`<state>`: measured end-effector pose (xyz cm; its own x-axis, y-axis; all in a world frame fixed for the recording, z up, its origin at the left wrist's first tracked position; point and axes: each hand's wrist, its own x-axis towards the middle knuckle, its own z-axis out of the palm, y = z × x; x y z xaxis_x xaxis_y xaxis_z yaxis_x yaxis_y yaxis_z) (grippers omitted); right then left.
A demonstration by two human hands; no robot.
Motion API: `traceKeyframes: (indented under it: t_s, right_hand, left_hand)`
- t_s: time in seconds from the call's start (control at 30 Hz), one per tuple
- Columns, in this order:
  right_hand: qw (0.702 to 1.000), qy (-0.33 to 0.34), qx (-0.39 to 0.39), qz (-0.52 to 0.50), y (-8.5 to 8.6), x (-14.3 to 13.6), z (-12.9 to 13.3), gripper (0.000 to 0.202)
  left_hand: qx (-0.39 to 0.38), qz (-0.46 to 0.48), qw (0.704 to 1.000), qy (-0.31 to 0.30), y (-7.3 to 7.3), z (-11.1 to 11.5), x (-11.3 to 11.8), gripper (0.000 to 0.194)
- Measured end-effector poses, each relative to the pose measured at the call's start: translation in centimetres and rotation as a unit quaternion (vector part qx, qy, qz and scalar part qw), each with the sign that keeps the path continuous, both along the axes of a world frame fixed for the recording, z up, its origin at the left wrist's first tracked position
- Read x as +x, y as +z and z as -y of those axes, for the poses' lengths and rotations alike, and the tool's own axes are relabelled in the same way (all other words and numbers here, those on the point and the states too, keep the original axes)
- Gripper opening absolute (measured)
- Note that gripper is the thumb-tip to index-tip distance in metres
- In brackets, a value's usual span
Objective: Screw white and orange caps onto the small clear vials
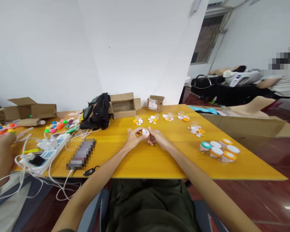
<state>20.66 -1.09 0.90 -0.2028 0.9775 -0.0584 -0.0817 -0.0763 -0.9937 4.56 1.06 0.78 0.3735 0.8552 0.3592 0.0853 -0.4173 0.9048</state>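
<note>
Over the middle of the yellow table, my left hand [134, 138] and my right hand [158, 138] meet around a small white round piece [145, 132]. It looks like a lid or disc part, too small to make out fully. My left fingers grip its left side, and my right fingers close on its right side. Just behind my left hand stands a small clear cup [129, 130], partly hidden. Farther back lie groups of loose white discs and orange rings [138, 121] with clear cups. To the right, several lidded clear jars [216, 151] stand together, with white, orange and teal lids.
On the left are a power strip [52, 153] with tangled white cables, a phone [82, 154] and a key fob [90, 170]. Open cardboard boxes [123, 105] and a black bag [98, 112] stand along the wall. Another person's arm [1, 158] reaches in at far left.
</note>
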Motion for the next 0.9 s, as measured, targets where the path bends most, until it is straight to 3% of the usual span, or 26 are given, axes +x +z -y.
traceKeyframes:
  t_s: [0.13, 0.27, 0.47, 0.6, 0.77, 0.9]
  right_hand:
    - [0.993, -0.082, 0.076, 0.036, -0.5, 1.4, -0.6, 0.059]
    - [0.986, -0.108, 0.119, 0.048, -1.1, 2.7, -1.0, 0.058]
    - [0.976, -0.104, 0.148, 0.122, -1.4, 3.0, -2.2, 0.049]
    - [0.954, -0.039, 0.223, 0.196, 0.5, 1.9, -4.4, 0.035]
    - [0.895, 0.064, 0.297, 0.326, 3.7, -2.3, -7.6, 0.015]
    - [0.809, 0.144, 0.295, 0.488, 5.1, -6.0, -7.9, 0.021]
  left_hand:
    - [0.026, -0.033, 0.999, 0.01, -0.4, 0.1, 0.2, 0.024]
    - [0.06, -0.066, 0.996, 0.0, -1.0, 0.1, 0.4, 0.022]
    - [0.13, -0.155, 0.979, 0.015, -1.4, 0.5, 0.1, 0.016]
    - [0.138, -0.166, 0.976, 0.033, -1.9, 0.3, 0.1, 0.018]
    - [0.104, -0.161, 0.981, 0.023, -2.5, -0.2, 0.4, 0.019]
    - [0.089, -0.161, 0.983, 0.017, -2.5, -0.3, 0.5, 0.02]
